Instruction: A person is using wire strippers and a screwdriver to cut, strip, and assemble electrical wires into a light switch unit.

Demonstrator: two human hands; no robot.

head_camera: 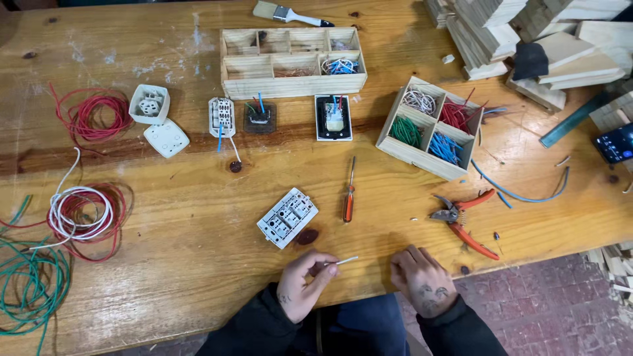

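Note:
My left hand [303, 282] pinches a short white wire piece [344, 261] at the near edge of the wooden workbench [184, 217]. My right hand [422, 280] rests beside it on the bench edge, fingers curled, holding nothing that I can see. A white switch module [287, 217] lies face down just beyond my left hand. An orange-handled screwdriver [349, 196] lies past it. Orange-handled wire strippers [465, 221] lie to the right of my right hand.
A wooden tray [432, 128] holds sorted wire pieces, and a longer wooden organizer [292, 62] sits further back. Switch parts [333, 118], white socket pieces [150, 105] and coils of red, white and green wire [79, 217] lie left. Wood blocks [527, 39] pile at the back right.

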